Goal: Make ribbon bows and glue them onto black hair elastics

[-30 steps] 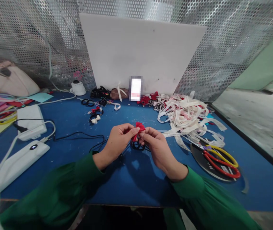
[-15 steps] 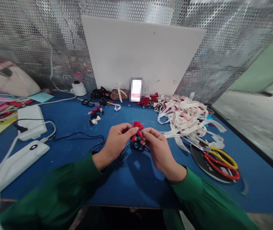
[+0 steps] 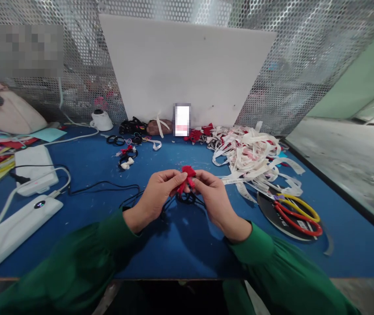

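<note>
Over the middle of the blue table [image 3: 85, 157] my left hand [image 3: 156, 194] and my right hand [image 3: 213, 198] meet, both pinching a small red ribbon bow [image 3: 187, 174] between fingertips. A black hair elastic [image 3: 187, 198] hangs just under the bow, between the two hands. Both arms wear green sleeves.
A heap of white ribbon strips [image 3: 255, 157] lies at the right. Red and yellow scissors [image 3: 300, 214] rest on a dark disc. Finished bows and black elastics [image 3: 127, 157] sit behind. White boxes and cables [image 3: 36, 175] lie left. A white board [image 3: 187, 70] leans on perforated metal.
The hands have drawn slightly closer together around the red bow, and my view has shifted a little to the right. Nothing else has moved.
</note>
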`<state>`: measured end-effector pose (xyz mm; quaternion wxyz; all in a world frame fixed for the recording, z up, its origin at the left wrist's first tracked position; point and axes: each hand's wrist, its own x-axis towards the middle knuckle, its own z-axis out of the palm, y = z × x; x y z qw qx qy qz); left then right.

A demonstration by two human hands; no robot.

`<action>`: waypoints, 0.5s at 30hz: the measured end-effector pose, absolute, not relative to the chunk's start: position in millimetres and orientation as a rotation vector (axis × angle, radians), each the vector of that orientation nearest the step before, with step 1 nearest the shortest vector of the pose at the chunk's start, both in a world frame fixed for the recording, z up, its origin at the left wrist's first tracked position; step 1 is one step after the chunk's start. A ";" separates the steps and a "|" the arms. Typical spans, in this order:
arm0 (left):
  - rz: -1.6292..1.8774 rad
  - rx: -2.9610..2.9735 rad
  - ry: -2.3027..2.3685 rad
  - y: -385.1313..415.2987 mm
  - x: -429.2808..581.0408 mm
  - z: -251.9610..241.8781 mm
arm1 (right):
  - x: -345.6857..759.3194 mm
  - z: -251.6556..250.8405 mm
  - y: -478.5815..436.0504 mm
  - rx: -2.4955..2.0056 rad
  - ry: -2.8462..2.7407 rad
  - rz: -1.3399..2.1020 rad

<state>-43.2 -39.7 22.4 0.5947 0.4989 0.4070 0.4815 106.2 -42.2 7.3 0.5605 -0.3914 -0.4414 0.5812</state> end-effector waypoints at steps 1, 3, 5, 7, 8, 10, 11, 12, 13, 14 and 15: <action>1.115 1.157 0.960 -39.5 -43.2 21.4 | 106.1 7.7 -42.3 -0.923 -1.029 1.368; 1.115 1.149 0.990 -39.0 -43.3 19.8 | 106.1 8.3 -42.1 -0.926 -0.999 1.369; 1.119 1.159 1.012 -38.8 -43.6 19.2 | 106.0 8.8 -41.9 -0.928 -0.985 1.370; 1.119 1.198 1.022 -39.3 -44.1 20.1 | 105.8 9.0 -41.7 -0.927 -0.991 1.372; 1.118 1.215 1.021 -39.8 -44.3 20.9 | 105.8 8.9 -41.7 -0.926 -0.995 1.372; 1.107 1.248 1.007 -41.0 -44.6 22.9 | 105.8 8.8 -41.8 -0.926 -0.997 1.374; 1.100 1.264 0.999 -41.6 -44.6 23.8 | 106.0 8.8 -42.0 -0.927 -0.994 1.375; 1.095 1.275 0.994 -42.2 -44.4 24.7 | 106.2 8.8 -42.2 -0.927 -0.991 1.377; 1.094 1.280 0.992 -42.9 -44.0 25.5 | 106.4 9.0 -42.5 -0.927 -0.988 1.379; 1.096 1.279 0.992 -43.5 -43.4 26.2 | 106.7 9.2 -42.7 -0.926 -0.987 1.381; 1.099 1.275 0.994 -44.1 -42.7 26.8 | 107.0 9.4 -42.9 -0.925 -0.988 1.382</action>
